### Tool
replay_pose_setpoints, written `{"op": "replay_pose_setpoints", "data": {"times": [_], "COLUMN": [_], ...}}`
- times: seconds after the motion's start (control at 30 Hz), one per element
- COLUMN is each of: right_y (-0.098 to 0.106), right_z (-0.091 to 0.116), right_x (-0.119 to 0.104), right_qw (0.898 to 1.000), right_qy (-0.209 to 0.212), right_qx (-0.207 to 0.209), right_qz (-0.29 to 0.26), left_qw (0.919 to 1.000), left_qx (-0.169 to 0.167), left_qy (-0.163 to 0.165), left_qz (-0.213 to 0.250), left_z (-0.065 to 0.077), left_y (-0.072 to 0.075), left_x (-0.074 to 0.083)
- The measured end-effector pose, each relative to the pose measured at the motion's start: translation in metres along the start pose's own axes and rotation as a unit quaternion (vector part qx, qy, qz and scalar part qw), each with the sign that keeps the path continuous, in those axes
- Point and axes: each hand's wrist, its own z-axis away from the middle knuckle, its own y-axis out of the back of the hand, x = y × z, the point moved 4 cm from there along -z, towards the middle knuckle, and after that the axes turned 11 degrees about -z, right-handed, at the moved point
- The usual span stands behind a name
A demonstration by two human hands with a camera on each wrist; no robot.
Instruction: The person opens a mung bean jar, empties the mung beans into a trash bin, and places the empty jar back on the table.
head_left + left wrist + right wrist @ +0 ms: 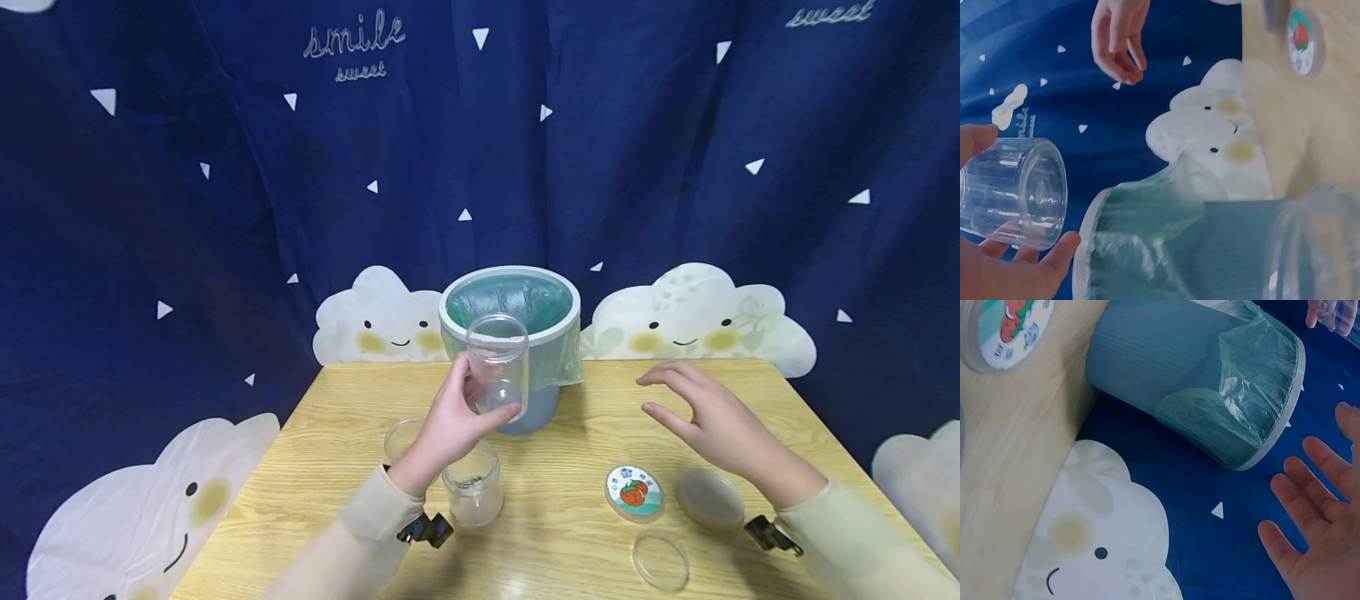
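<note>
My left hand (450, 421) grips a clear plastic jar (501, 371) by its lower part, thumb on one side and fingers round the other. The jar is held upright in front of the bin (536, 408), overlapping its rim in the head view. In the left wrist view the jar (1016, 190) looks see-through, with nothing visible inside. My right hand (712, 421) hovers over the right side of the table with fingers spread and relaxed, holding nothing. The right wrist view shows the palm and fingers (1300, 506) apart from everything.
A second clear jar (476, 500) with small dark bits inside stands below the left hand. Another clear container (397, 433) is partly hidden by that arm. At right lie a fruit-printed lid (633, 493), a greyish round lid (709, 500) and a clear ring (637, 554). A green bag lines the bin.
</note>
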Motion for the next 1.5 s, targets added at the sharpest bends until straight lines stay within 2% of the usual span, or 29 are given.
{"op": "replay_pose_setpoints", "data": {"times": [0.17,0.37,0.5,0.67,0.87,1.17,1.5], "right_y": [-0.006,-0.014,-0.02,-0.029,-0.04,-0.056,-0.067], "right_z": [0.01,0.02,0.027,0.036,0.048,0.062,0.075], "right_x": [-0.002,-0.004,-0.007,-0.013,-0.018,-0.021,-0.022], "right_qw": [1.0,1.0,0.999,1.0,1.0,0.999,0.998], "right_qy": [-0.013,-0.028,-0.03,-0.016,-0.021,-0.004,0.009], "right_qx": [0.004,0.014,0.016,0.016,-0.012,-0.041,-0.055], "right_qz": [0.0,0.002,0.004,0.007,0.0,-0.011,-0.029], "left_qw": [0.9978,0.9897,0.9876,0.9853,0.9811,0.9745,0.9696], "left_qx": [-0.015,-0.014,-0.022,-0.041,-0.058,-0.096,-0.114], "left_qy": [-0.006,-0.014,-0.015,0.002,0.002,0.038,0.025], "left_qz": [-0.064,-0.142,-0.155,-0.166,-0.185,-0.199,-0.215], "left_z": [0.015,0.033,0.046,0.06,0.07,0.08,0.09], "left_y": [-0.015,-0.035,-0.049,-0.064,-0.075,-0.087,-0.089], "left_x": [-0.007,-0.017,-0.023,-0.033,-0.046,-0.071,-0.085]}}
